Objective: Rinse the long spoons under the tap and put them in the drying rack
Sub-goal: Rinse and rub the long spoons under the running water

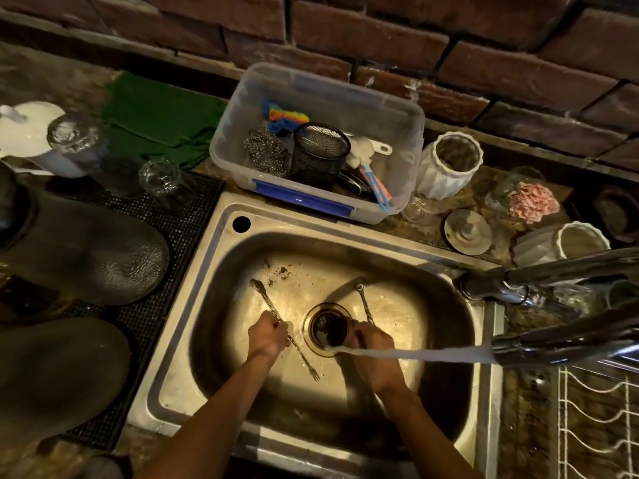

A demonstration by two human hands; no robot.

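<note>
Steel gleams dully all over the sink (pixel 221 216), a rounded basin with grit scattered on its floor and a dark drain (pixel 327 328) at the middle. Over it the left hand (pixel 269 335) has its fingers curled round a long, slim utensil (pixel 276 323) with a twisted, ornate metal stem; the end nearest the person shows small prongs. The right hand (pixel 371 344) grips a second long utensil (pixel 363 302) of the same twisted metal by its lower part, its decorated handle pointing away; what its working end is cannot be told, since the hand hides it. Water (pixel 415 354) runs in a pale stream from the chrome tap (pixel 560 344) at the right and crosses just in front of the right hand. A white wire drying rack (pixel 598 426) sits at the lower right, well apart from both utensils. Behind the sink stands a clear plastic tub (pixel 408 133) holding a steel scourer (pixel 266 150), a black mesh cup (pixel 320 152) and a coloured cloth. Ribbed white ceramic jars (pixel 446 167) stand to its right, a green cloth (pixel 155 115) to its left, against rough brick.
</note>
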